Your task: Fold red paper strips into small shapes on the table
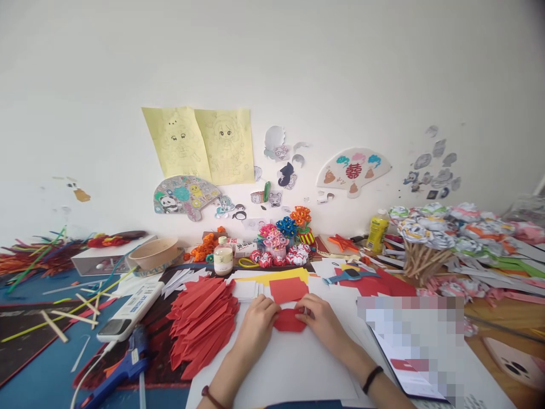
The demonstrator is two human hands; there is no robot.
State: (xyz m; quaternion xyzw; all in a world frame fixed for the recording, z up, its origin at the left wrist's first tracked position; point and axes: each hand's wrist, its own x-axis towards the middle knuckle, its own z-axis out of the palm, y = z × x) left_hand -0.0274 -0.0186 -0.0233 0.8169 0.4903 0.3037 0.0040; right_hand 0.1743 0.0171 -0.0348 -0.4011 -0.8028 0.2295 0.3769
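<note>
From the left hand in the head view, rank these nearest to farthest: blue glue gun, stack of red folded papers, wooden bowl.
From the left hand:
1. Stack of red folded papers, just to its left.
2. Blue glue gun, lower left, at the table's near edge.
3. Wooden bowl, far back left.

Cluttered table [38, 369] bears folded red papers [202, 324], glue gun [123, 369].

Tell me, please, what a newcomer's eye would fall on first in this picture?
First, the left hand and right hand pressing a small red paper piece on the white sheet, low at centre. Just left lies a big pile of folded red papers; a blue glue gun lies lower left.
</note>
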